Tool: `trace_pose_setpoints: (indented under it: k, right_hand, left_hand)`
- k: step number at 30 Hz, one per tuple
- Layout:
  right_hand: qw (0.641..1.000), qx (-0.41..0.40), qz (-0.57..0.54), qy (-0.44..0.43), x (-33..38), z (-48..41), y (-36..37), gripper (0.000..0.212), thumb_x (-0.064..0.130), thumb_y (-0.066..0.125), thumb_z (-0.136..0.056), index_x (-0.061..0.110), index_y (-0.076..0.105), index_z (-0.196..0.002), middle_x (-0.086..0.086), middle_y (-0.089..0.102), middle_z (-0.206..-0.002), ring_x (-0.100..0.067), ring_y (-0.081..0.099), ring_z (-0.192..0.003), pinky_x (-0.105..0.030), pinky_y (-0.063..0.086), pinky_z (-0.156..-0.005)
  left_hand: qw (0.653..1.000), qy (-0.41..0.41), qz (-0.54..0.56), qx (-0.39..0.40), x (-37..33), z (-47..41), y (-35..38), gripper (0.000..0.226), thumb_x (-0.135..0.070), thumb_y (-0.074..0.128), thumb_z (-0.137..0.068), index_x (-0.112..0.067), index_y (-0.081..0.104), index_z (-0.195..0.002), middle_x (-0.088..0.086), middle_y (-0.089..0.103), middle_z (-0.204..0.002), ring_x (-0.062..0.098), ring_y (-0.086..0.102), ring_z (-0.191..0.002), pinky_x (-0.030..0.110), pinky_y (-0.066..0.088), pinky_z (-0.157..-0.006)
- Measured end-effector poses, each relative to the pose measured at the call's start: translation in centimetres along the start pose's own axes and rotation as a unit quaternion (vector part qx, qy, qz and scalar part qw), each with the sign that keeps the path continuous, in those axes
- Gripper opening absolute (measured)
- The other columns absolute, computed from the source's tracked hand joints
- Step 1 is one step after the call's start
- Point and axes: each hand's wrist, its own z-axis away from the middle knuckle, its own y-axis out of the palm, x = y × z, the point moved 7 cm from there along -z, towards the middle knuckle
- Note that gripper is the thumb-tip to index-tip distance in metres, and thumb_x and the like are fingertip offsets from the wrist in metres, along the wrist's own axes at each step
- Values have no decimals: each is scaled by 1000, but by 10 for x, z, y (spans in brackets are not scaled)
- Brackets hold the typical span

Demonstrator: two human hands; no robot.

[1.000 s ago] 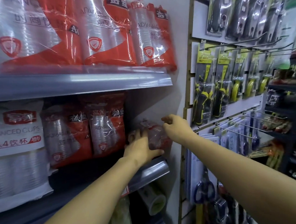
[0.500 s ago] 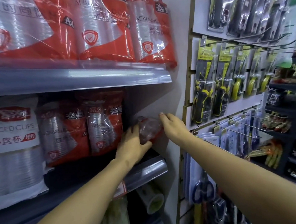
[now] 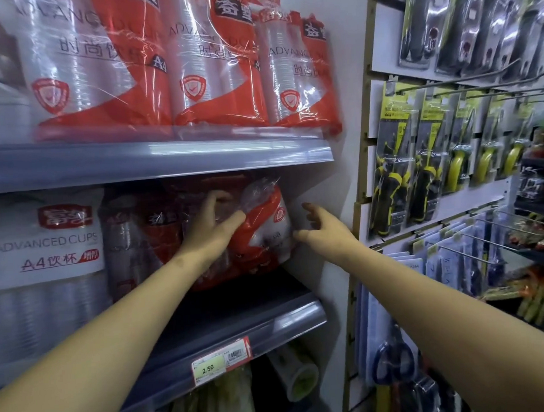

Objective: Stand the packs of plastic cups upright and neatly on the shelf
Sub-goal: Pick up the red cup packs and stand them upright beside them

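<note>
An orange-and-clear pack of plastic cups point(image 3: 267, 228) stands nearly upright at the right end of the middle shelf point(image 3: 248, 326), its top tilted slightly left. My left hand point(image 3: 213, 227) presses on its left side, fingers curled over the upper part. My right hand point(image 3: 320, 227) hovers just to the pack's right with fingers spread, the thumb close to or touching the wrapper. More orange packs point(image 3: 146, 237) stand to the left behind my left hand, partly hidden. On the top shelf point(image 3: 154, 157) stands a row of larger orange packs point(image 3: 216, 67).
A white "Advanced Cups" pack point(image 3: 42, 246) fills the shelf's left end. The white side wall point(image 3: 326, 177) closes the shelf on the right. Beyond it a pegboard holds hanging pliers point(image 3: 392, 174) and scissors point(image 3: 395, 360). A price tag point(image 3: 220, 361) sits on the shelf edge.
The pack went from lying low and tilted between my hands to standing nearly upright. My left hand rose onto its side; my right hand came off it and opened. The camera moved closer.
</note>
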Motion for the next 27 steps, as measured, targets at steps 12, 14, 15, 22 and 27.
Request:
trace_pose_setpoints:
  k: [12, 14, 15, 22, 27]
  right_hand:
    - [985, 124, -114, -28, 12, 5, 24, 66, 28, 79, -82, 16, 47, -139, 2, 65, -124, -6, 66, -101, -17, 56, -71]
    - [984, 118, -129, -26, 12, 5, 24, 59, 29, 77, -84, 17, 49, -135, 2, 67, -120, -8, 67, -101, -19, 57, -73]
    - [983, 116, -139, -24, 12, 5, 24, 57, 29, 76, -85, 17, 49, -134, 2, 67, -117, -9, 68, -100, -21, 57, -76]
    - [967, 131, -215, 24, 3, 7, 32, 40, 33, 70, -89, 18, 53, -123, -1, 67, -119, -15, 65, -108, -38, 57, -85]
    - [970, 128, -204, 20, 8, 5, 40, 43, 35, 73, -87, 19, 54, -122, -3, 68, -119, -18, 66, -109, -42, 57, -90]
  left_hand:
    - [994, -11, 106, 8, -9, 0, -13, 39, -30, 73, -83, -20, 59, -118, -6, 66, -103, 4, 63, -88, 7, 46, -69]
    - [994, -27, 108, 17, -5, 1, -15, 49, -50, 76, -73, -26, 63, -114, -7, 68, -107, 7, 64, -98, 17, 46, -82]
    - [994, -37, 102, 26, -1, 2, -16, 58, -60, 76, -65, -29, 63, -113, -8, 69, -111, 7, 64, -102, 21, 45, -87]
    - [990, -87, 44, 99, 22, 23, -2, 72, -49, 83, -64, -24, 55, -126, -8, 69, -112, 5, 66, -101, 21, 50, -87]
    - [992, -83, 42, 81, 26, 28, -11, 51, -39, 79, -75, -27, 59, -120, -11, 71, -106, 2, 68, -93, 20, 53, -77]
